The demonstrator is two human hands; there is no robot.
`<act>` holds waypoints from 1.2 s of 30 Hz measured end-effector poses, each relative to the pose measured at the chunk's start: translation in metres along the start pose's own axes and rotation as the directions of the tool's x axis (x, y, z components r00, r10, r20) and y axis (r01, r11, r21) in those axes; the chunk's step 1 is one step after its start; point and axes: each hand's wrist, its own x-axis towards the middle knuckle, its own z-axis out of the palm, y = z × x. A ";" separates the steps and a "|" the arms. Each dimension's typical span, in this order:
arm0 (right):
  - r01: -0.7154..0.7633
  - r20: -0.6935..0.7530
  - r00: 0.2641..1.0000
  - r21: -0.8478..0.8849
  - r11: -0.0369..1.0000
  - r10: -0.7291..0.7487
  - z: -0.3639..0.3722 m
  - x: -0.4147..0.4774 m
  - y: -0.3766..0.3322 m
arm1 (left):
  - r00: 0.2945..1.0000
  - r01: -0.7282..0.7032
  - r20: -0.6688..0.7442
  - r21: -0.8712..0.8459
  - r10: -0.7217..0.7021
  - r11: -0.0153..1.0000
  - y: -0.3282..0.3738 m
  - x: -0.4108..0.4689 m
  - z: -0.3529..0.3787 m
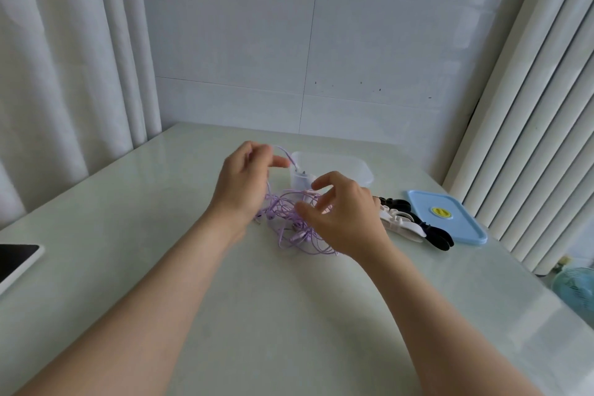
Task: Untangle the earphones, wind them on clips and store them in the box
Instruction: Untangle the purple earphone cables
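Observation:
A tangle of purple earphones (289, 222) lies on the pale table in front of a clear plastic box (350, 167). My left hand (244, 183) pinches one strand of the cable and lifts it above the heap, its plug end hanging near the box's front corner. My right hand (340, 215) hovers over the right side of the tangle with thumb and fingers curved around some strands; whether it holds them I cannot tell. Black and white clips (408, 222) lie to the right of my right hand.
A light blue lid (450, 219) with a yellow centre rests flat right of the clips. A tablet corner (16, 260) sits at the table's left edge. Curtains hang left and right, a tiled wall behind. A small fan (575, 289) stands beyond the right edge.

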 end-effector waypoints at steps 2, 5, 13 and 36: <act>0.026 0.067 0.998 -0.113 0.993 -0.019 0.002 -0.003 0.002 | 0.992 0.078 -0.092 -0.118 -0.089 0.990 0.005 0.003 -0.005; 0.011 0.141 0.990 -0.132 0.991 0.007 0.001 -0.003 0.002 | 0.979 0.144 -0.105 -0.256 -0.175 0.956 0.009 0.006 -0.012; 0.038 0.221 0.975 -0.047 0.998 -0.026 -0.008 -0.005 -0.003 | 0.943 0.190 -0.209 -0.305 -0.261 0.933 0.005 0.011 -0.024; 0.079 -0.134 0.987 -0.070 0.994 -0.088 -0.008 0.001 0.000 | 0.916 -0.371 0.368 0.623 0.160 0.689 -0.018 0.003 -0.018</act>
